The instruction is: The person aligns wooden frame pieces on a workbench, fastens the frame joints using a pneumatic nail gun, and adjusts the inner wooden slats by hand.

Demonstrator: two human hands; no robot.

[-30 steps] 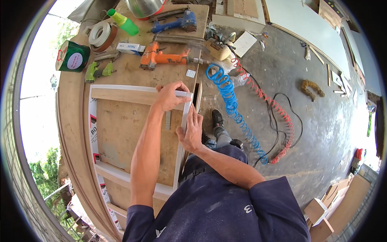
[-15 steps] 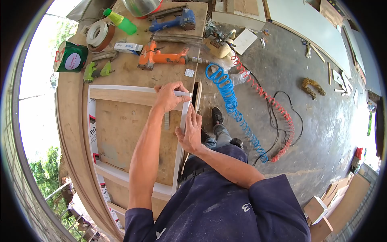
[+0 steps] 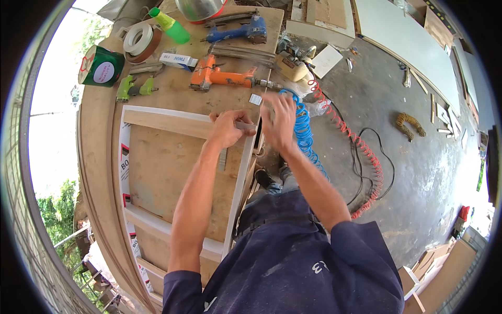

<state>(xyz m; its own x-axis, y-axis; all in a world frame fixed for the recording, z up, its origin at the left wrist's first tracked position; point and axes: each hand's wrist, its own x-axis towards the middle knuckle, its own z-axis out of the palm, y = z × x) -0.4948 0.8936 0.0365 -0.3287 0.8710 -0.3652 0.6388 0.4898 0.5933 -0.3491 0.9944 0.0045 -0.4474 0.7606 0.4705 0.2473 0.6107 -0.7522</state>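
Note:
A wooden frame with white-edged rails (image 3: 170, 123) lies flat on the workbench (image 3: 172, 167). At its far right corner, my left hand (image 3: 229, 128) is closed around the end of the top rail, fingers curled over it. My right hand (image 3: 281, 118) is raised just right of that corner, near the bench edge, and holds nothing visible; its fingers are apart and slightly blurred. Beyond the hands an orange nail gun (image 3: 227, 78) rests on its side, joined to a blue coiled air hose (image 3: 304, 125). A small white label (image 3: 255, 99) lies near my right fingertips.
A blue nail gun (image 3: 240, 32), a lime-green air tool (image 3: 136, 88), a green bottle (image 3: 172, 29), tape rolls (image 3: 140, 42), a small box (image 3: 179, 61) and a green can (image 3: 102, 67) stand or lie at the back. A red coiled hose (image 3: 366, 146) trails over the floor.
My right hand has let go of the side rail and moved up and right, off the frame. My left hand stays at the corner. The view has shifted slightly.

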